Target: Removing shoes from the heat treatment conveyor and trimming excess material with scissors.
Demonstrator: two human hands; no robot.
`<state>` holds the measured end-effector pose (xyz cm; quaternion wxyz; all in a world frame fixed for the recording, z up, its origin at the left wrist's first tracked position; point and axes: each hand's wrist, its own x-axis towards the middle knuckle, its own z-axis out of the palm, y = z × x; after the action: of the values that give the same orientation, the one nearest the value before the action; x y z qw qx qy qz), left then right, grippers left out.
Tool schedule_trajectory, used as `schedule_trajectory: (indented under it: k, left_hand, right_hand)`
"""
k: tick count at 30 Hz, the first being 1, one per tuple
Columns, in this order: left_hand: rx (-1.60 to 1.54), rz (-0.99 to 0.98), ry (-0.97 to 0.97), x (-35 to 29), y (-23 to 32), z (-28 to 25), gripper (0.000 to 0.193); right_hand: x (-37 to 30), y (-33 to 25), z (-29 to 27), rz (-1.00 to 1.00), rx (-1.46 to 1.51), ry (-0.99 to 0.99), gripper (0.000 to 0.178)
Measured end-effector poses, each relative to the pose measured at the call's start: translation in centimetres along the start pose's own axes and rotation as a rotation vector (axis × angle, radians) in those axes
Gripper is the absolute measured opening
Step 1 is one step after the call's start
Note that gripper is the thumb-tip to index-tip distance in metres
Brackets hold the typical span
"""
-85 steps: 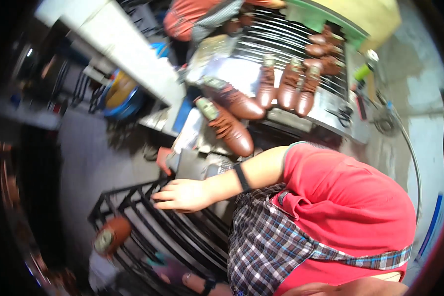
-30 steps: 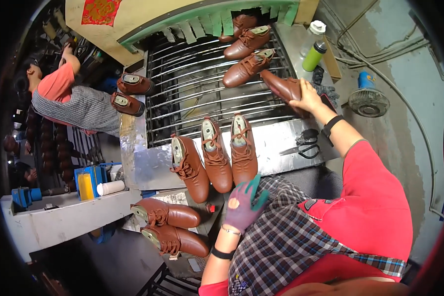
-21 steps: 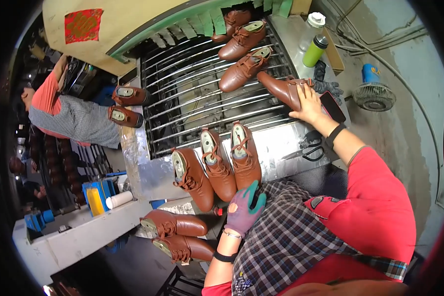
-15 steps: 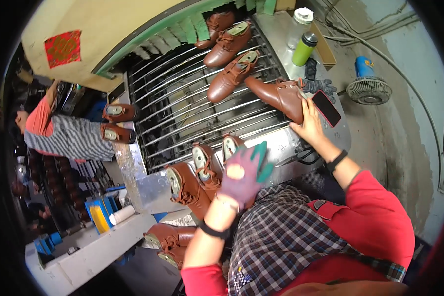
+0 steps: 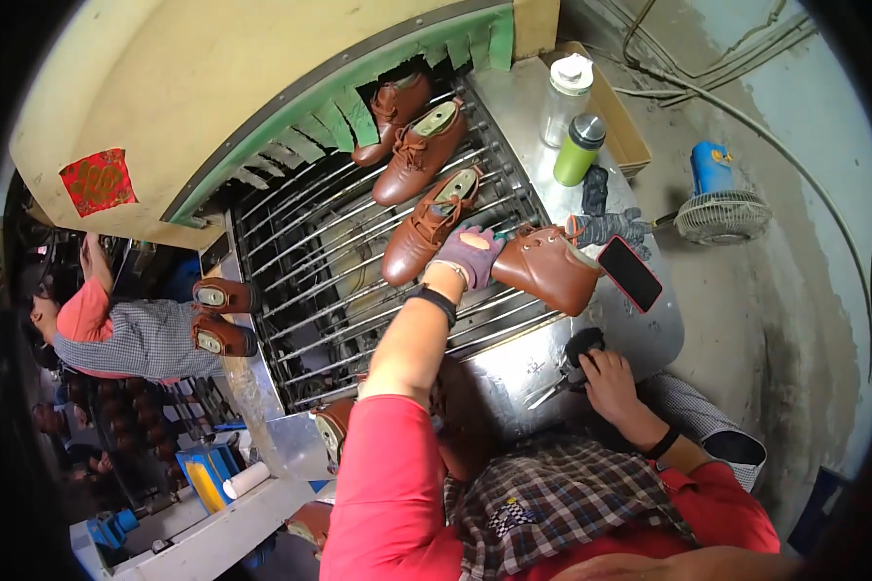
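Note:
My left hand [image 5: 467,256], in a purple and green glove with a hole on its back, is closed over the toe of a brown leather shoe [image 5: 550,271]. That shoe lies at the right end of the metal bar rack [image 5: 305,254], its heel toward the phone. My bare right hand [image 5: 610,387] is at the table's front edge, its fingers closed on a dark fuzzy pad [image 5: 583,345]. Beside my left hand another brown lace-up shoe [image 5: 430,227] rests on the bars. Below my left arm, more brown shoes [image 5: 335,426] are partly hidden.
Two brown shoes [image 5: 419,153] lie by the green flap curtain [image 5: 344,121]. A phone [image 5: 631,274], grey glove [image 5: 608,227], green bottle [image 5: 579,150] and clear bottle [image 5: 564,102] sit at right. A fan [image 5: 722,215] stands beyond. A co-worker [image 5: 136,324] is at far left.
My left hand has reached forward from the near shoes to the right-hand shoe's toe. My right hand has left that shoe's heel and come back to the dark pad. The view has shifted.

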<state>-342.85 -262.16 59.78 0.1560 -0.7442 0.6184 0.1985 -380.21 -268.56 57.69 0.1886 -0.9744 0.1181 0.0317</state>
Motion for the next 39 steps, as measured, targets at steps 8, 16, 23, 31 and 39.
schedule_trajectory:
  k: [8, 16, 23, 31, 39]
  left_hand:
    - [-0.731, -0.432, -0.216, -7.9, 4.0, -8.7, 0.079]
    - [-1.685, -0.544, 0.207, -21.4, 10.8, -5.6, 0.056]
    - [-1.879, -0.696, 0.153, -25.8, 18.9, 0.0, 0.045]
    - [-2.186, -0.800, -0.082, -25.4, 21.4, 7.8, 0.064]
    - [-2.056, -0.276, 0.016, -26.4, 21.8, 3.3, 0.051]
  right_hand:
    - [3.7, 2.3, 0.9, -0.249, -0.108, -0.088, 0.020]
    - [2.2, 3.5, -3.3, 0.233, 0.196, -0.252, 0.046]
    - [-0.9, 4.2, -5.5, 0.307, 0.686, -0.068, 0.083]
    - [-1.8, -3.8, -13.7, -0.248, 0.243, -0.200, 0.062]
    - [-1.3, -4.7, -15.2, -0.346, 0.101, -0.320, 0.054]
